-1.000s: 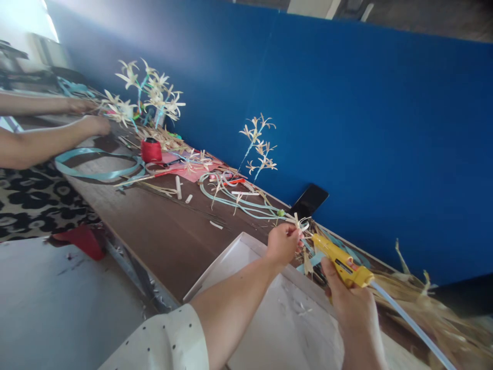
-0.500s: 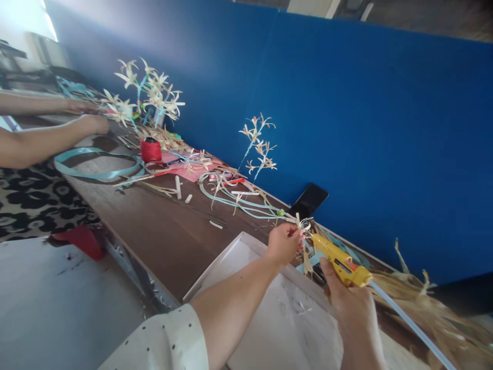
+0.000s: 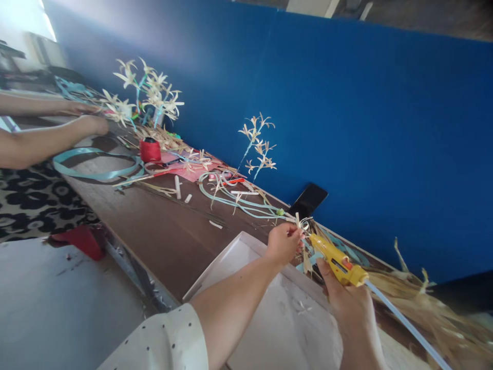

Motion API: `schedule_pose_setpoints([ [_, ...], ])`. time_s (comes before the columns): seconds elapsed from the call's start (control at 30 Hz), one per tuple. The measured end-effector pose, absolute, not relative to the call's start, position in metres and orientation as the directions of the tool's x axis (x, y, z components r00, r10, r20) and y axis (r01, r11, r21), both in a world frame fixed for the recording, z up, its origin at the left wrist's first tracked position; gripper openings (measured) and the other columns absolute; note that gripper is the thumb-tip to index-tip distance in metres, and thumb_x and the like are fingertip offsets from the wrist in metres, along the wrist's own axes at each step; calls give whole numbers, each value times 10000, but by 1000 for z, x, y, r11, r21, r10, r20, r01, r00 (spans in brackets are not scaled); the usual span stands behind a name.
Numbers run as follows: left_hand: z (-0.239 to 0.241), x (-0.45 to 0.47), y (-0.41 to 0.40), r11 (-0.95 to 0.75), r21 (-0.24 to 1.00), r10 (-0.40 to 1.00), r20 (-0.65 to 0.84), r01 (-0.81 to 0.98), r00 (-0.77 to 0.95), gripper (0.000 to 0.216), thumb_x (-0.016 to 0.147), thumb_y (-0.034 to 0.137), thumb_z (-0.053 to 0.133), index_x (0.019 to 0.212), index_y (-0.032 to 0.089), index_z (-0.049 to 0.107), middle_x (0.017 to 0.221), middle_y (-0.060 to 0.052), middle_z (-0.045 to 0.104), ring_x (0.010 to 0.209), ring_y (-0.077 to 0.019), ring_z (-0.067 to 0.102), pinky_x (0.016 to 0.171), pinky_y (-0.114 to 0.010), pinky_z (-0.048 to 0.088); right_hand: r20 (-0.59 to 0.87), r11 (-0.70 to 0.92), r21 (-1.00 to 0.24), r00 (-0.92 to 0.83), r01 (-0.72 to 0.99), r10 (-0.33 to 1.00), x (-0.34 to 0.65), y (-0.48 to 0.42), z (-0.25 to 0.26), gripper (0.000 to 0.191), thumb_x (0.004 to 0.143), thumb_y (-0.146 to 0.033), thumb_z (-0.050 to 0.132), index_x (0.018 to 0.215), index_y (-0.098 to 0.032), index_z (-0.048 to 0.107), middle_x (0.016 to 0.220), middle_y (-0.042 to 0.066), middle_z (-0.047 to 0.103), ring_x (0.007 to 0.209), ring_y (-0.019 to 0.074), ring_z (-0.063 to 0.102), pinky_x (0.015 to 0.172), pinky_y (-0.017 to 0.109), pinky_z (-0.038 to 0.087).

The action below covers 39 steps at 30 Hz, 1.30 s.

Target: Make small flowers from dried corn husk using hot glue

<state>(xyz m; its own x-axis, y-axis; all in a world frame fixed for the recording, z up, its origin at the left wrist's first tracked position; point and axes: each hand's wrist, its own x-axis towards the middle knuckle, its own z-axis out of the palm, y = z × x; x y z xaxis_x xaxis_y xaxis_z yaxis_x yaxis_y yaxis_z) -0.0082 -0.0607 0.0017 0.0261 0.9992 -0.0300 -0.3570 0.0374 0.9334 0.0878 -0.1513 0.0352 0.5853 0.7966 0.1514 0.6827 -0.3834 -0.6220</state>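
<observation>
Closed in a pinch, my left hand (image 3: 284,242) holds a small pale husk flower (image 3: 302,222) whose curled petals stick up past the fingertips. My right hand (image 3: 348,303) grips a yellow hot glue gun (image 3: 336,258), its nozzle pointing left, close to the flower's base. Whether the nozzle touches the flower, I cannot tell. A long translucent glue stick (image 3: 406,325) runs out of the gun's back end. Beneath my forearms lies a shallow white tray (image 3: 246,257) with a few pale scraps in it.
Along the blue wall (image 3: 346,113) lie a black phone (image 3: 309,199), coiled pale-blue cords (image 3: 215,200), a red thread spool (image 3: 150,150) and dried husks (image 3: 419,298). Finished husk flowers (image 3: 256,146) stand upright behind. At the far left, another person's hands (image 3: 92,125) work near more flowers (image 3: 154,92).
The glue gun and my right hand have shifted very slightly left, toward the flower. My left hand stays in place with its hold unchanged.
</observation>
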Motion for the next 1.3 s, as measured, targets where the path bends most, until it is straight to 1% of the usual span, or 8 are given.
schedule_pose_setpoints([
  [0.13, 3, -8, -61, 47, 929, 999, -43, -367, 18, 125, 770, 207, 541, 685, 129, 589, 669, -14, 611, 497, -67, 542, 410, -149, 435, 152, -374, -628, 579, 682, 801, 91, -150, 32, 447, 697, -641, 545, 610, -202, 557, 512, 19, 566, 545, 194, 523, 541, 284, 351],
  [0.23, 4, -9, -62, 53, 929, 999, -49, -366, 19, 126, 769, 207, 546, 681, 129, 589, 663, -13, 610, 494, -62, 535, 412, -142, 432, 149, -393, -625, 597, 675, 788, 90, -150, 32, 456, 690, -642, 552, 583, -198, 549, 508, 25, 567, 528, 189, 516, 537, 284, 353],
  [0.43, 0, -7, -59, 44, 933, 999, -47, -359, 0, 110, 763, 212, 552, 705, 131, 600, 690, -19, 631, 493, -70, 542, 422, -158, 434, 84, -438, -646, 628, 626, 774, 86, -152, 38, 451, 697, -617, 561, 520, -204, 527, 469, 30, 554, 496, 182, 517, 525, 284, 360],
  [0.6, 2, -9, -60, 71, 942, 997, -75, -328, 0, 112, 762, 202, 546, 691, 130, 595, 669, -13, 623, 451, -53, 511, 415, -151, 428, 69, -457, -647, 643, 611, 763, 85, -153, 39, 475, 667, -646, 570, 497, -205, 528, 463, 41, 555, 491, 188, 517, 514, 293, 362],
  [0.9, -3, -7, -57, 33, 937, 999, -37, -349, -3, 107, 768, 206, 535, 712, 139, 597, 693, -18, 632, 498, -74, 545, 421, -170, 446, 113, -408, -673, 630, 617, 768, 86, -153, 36, 443, 662, -631, 574, 569, -199, 549, 455, 23, 548, 470, 181, 517, 491, 284, 367],
  [1.0, -3, -7, -57, 32, 938, 999, -35, -344, -3, 106, 769, 210, 542, 724, 136, 602, 704, -25, 638, 505, -73, 551, 417, -160, 442, 122, -399, -670, 624, 626, 772, 88, -152, 34, 451, 657, -641, 571, 577, -198, 545, 438, 12, 532, 462, 176, 510, 487, 277, 370],
  [1.17, -1, -7, -59, 40, 941, 999, -41, -337, 2, 106, 762, 218, 564, 725, 130, 610, 705, -28, 643, 521, -74, 565, 422, -146, 432, 57, -434, -660, 617, 613, 785, 91, -151, 34, 479, 663, -659, 563, 580, -188, 550, 454, 19, 532, 473, 174, 502, 483, 276, 365],
  [1.3, 0, -8, -59, 37, 943, 999, -37, -332, 9, 124, 768, 233, 557, 707, 138, 608, 695, -22, 639, 539, -83, 572, 434, -155, 439, 70, -452, -627, 625, 634, 778, 92, -150, 34, 487, 673, -663, 550, 551, -192, 552, 461, 21, 538, 485, 173, 505, 497, 274, 365],
])
